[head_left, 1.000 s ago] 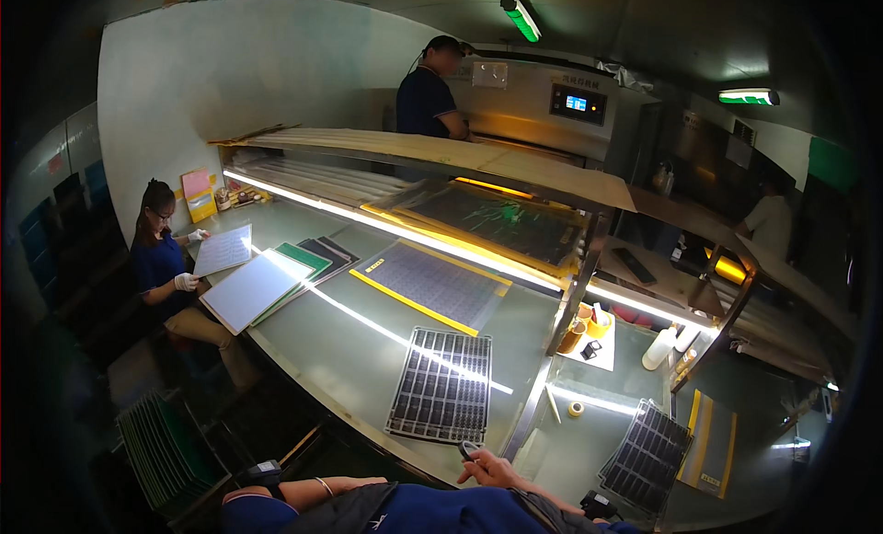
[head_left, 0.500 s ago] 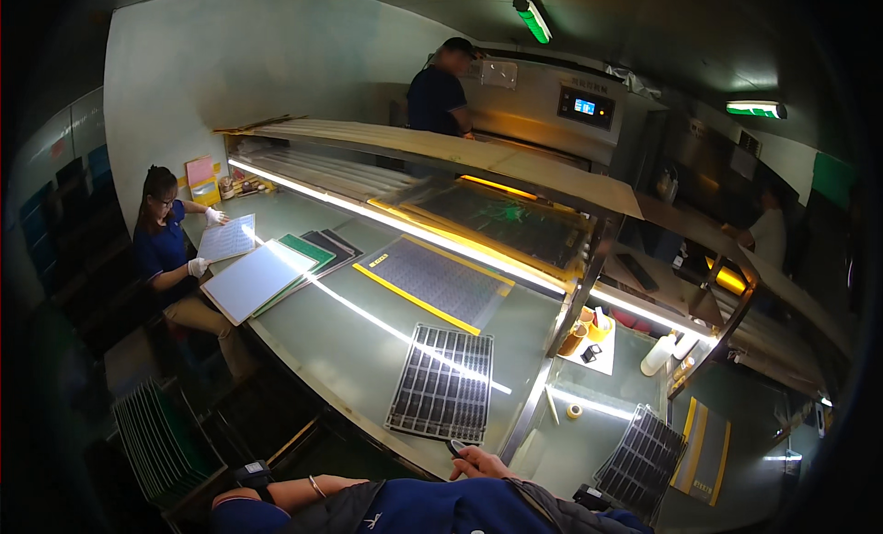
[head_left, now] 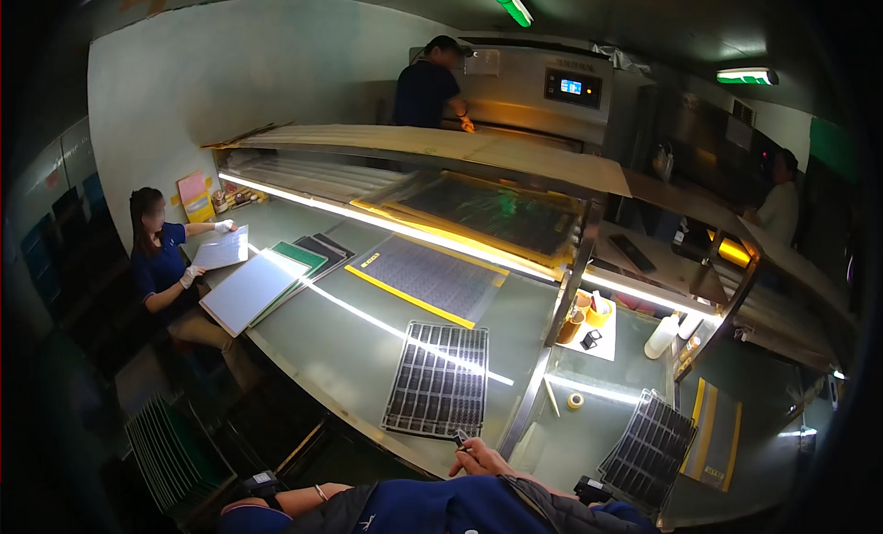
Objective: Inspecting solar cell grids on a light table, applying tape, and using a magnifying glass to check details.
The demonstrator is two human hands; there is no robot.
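Low in the middle, my right hand (head_left: 480,458) has its fingers closed around a small dark object (head_left: 462,438) with a shiny rim, too small to name. It is beside the near edge of a black grid-patterned panel (head_left: 436,378) that lies on the grey-green table (head_left: 340,359). A bracelet circles my left wrist (head_left: 321,493); that arm lies across my front, and my left hand's fingers are hidden behind my jacket. Beyond the black panel is a translucent grey sheet (head_left: 428,278) with yellow edges.
At left a person (head_left: 161,249) in white gloves holds a pale sheet (head_left: 221,249) beside stacked white and green boards (head_left: 253,290). A lit shelf frame (head_left: 395,230) crosses the table. Further grid panels (head_left: 648,442) and white bottles (head_left: 660,337) stand right. Green boards (head_left: 170,451) fill a rack below left.
My view has shifted slightly. My right hand turned a little with the small dark object. The gloved person raised the pale sheet; the person at the back lowered their head toward the machine.
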